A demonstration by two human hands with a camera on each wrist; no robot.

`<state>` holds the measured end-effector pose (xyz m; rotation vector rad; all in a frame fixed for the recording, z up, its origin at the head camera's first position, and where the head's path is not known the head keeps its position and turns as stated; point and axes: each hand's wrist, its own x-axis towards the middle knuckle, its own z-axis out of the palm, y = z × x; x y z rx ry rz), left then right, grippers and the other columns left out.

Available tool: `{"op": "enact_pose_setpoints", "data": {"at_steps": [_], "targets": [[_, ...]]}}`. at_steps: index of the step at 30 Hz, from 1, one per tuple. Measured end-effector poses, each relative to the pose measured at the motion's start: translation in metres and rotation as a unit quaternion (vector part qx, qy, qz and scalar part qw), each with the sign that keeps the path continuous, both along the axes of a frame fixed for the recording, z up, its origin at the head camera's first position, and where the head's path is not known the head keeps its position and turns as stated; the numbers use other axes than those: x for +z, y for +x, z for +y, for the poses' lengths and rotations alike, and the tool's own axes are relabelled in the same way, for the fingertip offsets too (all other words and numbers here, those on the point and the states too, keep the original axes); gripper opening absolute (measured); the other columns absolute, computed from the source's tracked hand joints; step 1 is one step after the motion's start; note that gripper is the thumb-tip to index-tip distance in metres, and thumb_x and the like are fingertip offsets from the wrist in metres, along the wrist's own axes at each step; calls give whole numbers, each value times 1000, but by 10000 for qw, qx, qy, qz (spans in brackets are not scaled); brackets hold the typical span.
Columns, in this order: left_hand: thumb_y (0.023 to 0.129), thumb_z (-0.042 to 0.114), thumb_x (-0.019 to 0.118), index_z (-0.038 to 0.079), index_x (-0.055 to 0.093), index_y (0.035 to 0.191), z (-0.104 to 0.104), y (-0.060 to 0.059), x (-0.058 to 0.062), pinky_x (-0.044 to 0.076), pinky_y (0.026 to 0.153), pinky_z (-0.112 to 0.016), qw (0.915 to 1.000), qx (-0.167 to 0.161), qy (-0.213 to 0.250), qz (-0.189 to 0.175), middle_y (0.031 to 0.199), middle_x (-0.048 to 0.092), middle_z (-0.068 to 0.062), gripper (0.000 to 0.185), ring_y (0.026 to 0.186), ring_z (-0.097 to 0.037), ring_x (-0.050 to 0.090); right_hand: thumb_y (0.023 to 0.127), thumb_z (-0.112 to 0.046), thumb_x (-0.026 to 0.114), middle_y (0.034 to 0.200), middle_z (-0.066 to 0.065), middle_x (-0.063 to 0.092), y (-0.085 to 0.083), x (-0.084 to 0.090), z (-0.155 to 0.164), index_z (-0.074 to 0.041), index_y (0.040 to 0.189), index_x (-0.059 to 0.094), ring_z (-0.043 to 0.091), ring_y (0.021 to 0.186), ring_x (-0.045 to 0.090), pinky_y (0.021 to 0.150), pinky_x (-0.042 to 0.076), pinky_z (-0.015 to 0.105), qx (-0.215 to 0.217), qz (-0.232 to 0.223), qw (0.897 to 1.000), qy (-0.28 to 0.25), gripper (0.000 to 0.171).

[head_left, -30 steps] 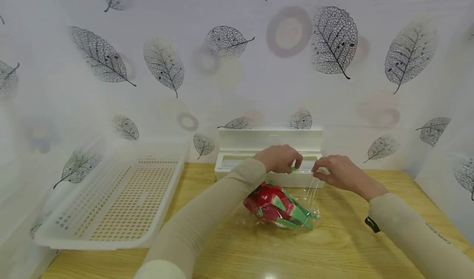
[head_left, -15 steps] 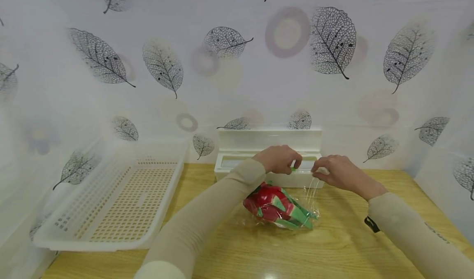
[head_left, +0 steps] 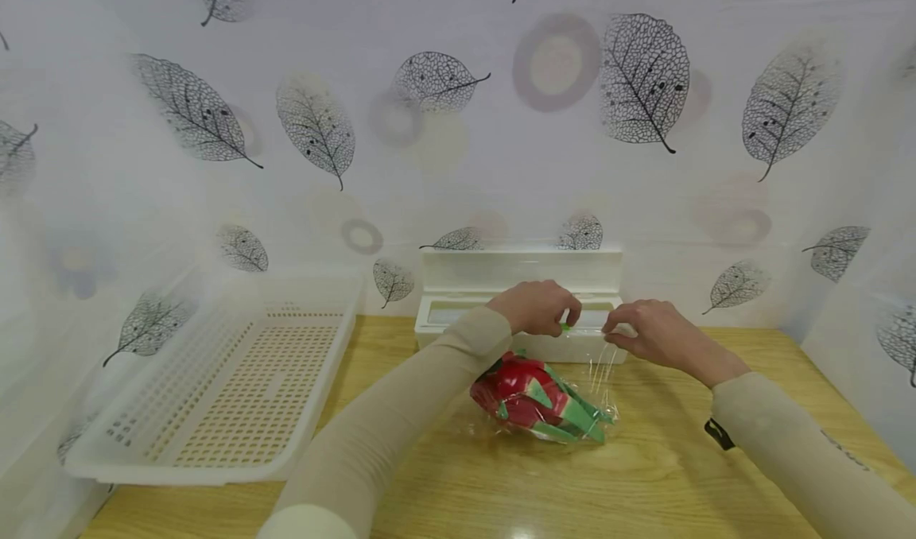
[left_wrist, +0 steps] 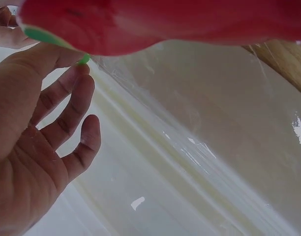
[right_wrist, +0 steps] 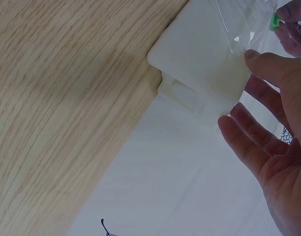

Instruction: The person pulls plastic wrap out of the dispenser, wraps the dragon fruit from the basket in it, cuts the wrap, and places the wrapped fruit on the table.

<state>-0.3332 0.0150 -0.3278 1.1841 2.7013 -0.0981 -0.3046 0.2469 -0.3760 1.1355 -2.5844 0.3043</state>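
A white cling film dispenser (head_left: pixel 572 350) stands against the back wall with its lid (head_left: pixel 522 271) raised. At its front edge my left hand (head_left: pixel 540 307) pinches a small green slide cutter (right_wrist: pixel 274 22) between thumb and finger. My right hand (head_left: pixel 654 336) pinches the clear cling film (head_left: pixel 601 368) near the dispenser's right end, its other fingers around the corner. The film runs down, creased, to a red and green dragon fruit (head_left: pixel 525 392) lying wrapped on the table in front. In the left wrist view the dragon fruit (left_wrist: pixel 140 24) fills the top.
A white perforated plastic basket (head_left: pixel 336 372) sits on the left side of the wooden table (head_left: pixel 644 475). Leaf-patterned sheeting (head_left: pixel 458 165) closes off the back and both sides. My left forearm (head_left: pixel 386 436) crosses in front of the dispenser.
Almost nothing moves. My left hand with the green slide cutter shifts very slightly left along the dispenser; my right hand keeps its place on the film.
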Motion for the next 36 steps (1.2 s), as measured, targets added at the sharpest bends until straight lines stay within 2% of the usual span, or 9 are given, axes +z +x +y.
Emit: {"op": "enact_pose_setpoints", "data": {"at_steps": [13,36], "targets": [[100,15,62,22,69,116,-3,4,3,48,68,-25,9999,47,85,-98,102,66,3,19,83,-10,58,84,-14,83,86,-8,76,0,-1,0,-21,88,78,14,70,68,58,53,34,48,94,9999,-53,10],[96,16,69,22,70,113,-12,-1,-4,52,72,-26,9998,-15,215,-44,102,68,3,18,90,-10,62,86,-13,81,87,-7,77,1,1,-1,-19,89,78,13,69,67,57,51,33,-37,-61,10000,20,7]]}}
